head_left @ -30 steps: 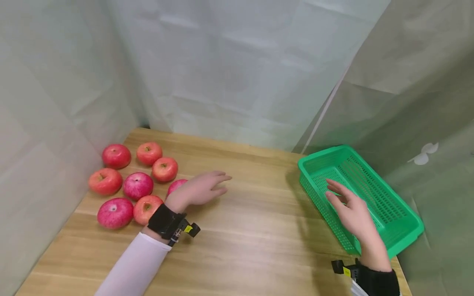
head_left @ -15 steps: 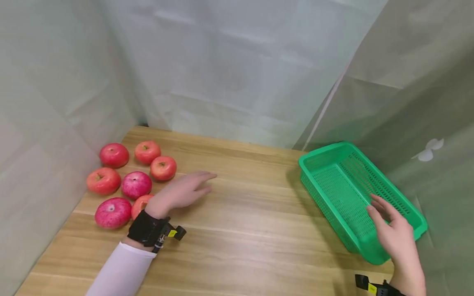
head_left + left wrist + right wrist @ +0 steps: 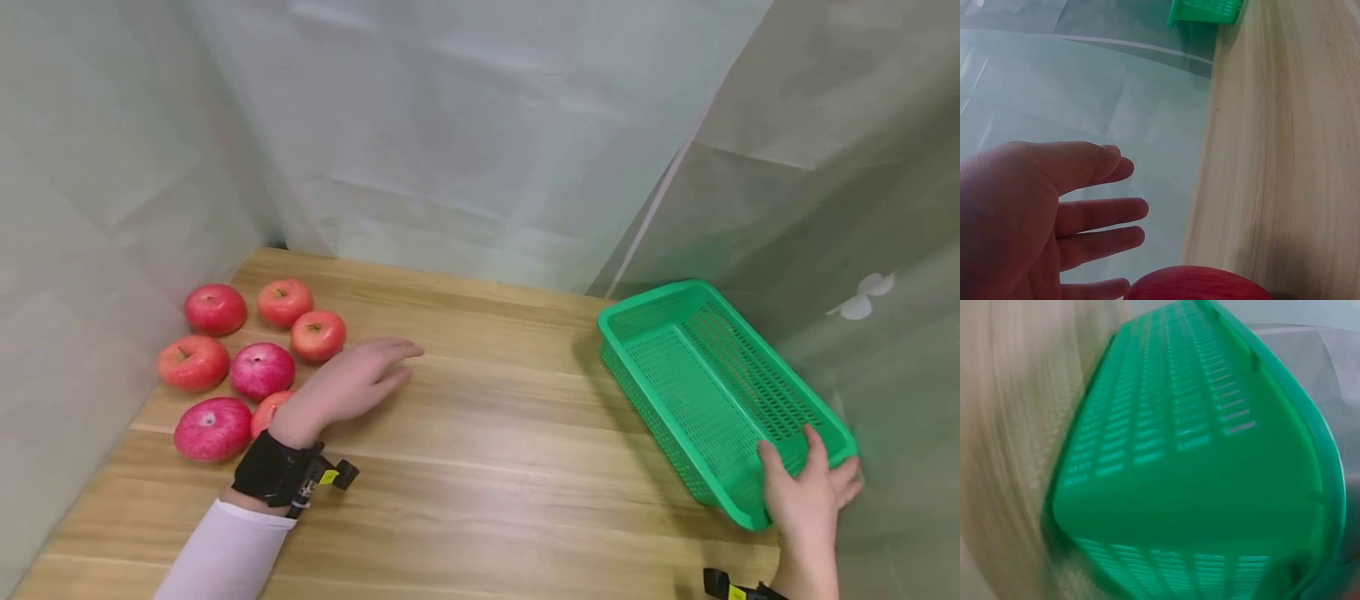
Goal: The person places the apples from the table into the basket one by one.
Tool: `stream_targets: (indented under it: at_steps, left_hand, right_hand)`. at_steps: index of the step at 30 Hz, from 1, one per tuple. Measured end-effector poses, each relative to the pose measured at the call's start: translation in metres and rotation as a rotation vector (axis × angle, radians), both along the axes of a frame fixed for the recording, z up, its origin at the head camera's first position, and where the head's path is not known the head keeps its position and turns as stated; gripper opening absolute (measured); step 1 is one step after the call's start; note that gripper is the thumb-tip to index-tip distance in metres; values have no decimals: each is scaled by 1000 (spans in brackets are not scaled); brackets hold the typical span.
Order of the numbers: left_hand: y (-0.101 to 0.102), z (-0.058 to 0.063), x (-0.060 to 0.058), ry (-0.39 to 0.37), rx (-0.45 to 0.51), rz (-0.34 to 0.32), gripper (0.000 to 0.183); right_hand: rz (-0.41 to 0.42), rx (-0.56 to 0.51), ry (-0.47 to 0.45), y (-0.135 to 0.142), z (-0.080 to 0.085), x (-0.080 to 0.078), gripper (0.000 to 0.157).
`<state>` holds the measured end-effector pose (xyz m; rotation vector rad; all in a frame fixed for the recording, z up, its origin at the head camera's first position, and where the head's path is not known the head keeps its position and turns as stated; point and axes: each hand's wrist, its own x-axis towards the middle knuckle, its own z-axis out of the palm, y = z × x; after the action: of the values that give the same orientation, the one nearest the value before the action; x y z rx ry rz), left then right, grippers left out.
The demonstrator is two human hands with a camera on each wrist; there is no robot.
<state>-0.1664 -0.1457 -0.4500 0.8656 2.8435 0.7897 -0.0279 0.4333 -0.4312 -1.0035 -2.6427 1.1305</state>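
Observation:
My left hand is held with loosely extended fingers beside the red apples on the left of the table. In the left wrist view, a red apple is close to the little finger of the left hand. Part of another apple shows behind the left wrist. My right hand is at the near end of a green plastic basket, its fingers spread over the rim at the near right corner. The right wrist view is filled by the side of the basket; the hand is barely visible there.
Several more apples lie at the left, among them a dark pink one and an orange-red one. The wooden table stretches between apples and basket. Pale sheeting encloses the back and sides.
My right hand has moved from above the basket to its near right corner, fingers spreading. The left hand has shifted left across the apples, covering one seen earlier. The view has shifted slightly.

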Motion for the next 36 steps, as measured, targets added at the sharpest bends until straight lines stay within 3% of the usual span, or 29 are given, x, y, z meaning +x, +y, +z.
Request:
stream_targets:
  at_steps: [4,11,20,26,36]
  left_hand:
    - [-1,1,0,4,-12,12,45]
    - [-4,-6,0,8,-7,14,46]
    - [-5,-5,5,22,-4,23,46]
    - [-7,-3,7,30,0,36,46]
    - [-19,-3,10,33,-7,83,49]
  right_hand:
    - [-37,-87,0,-1,-7,2,88]
    - [-172,-223,132,2,-13,5,84]
    - [-344,-597,246,5,-15,7,96]
    - [-376,-604,303,6,-23,7,84]
    - [-271,-596,285,7,-24,4,79]
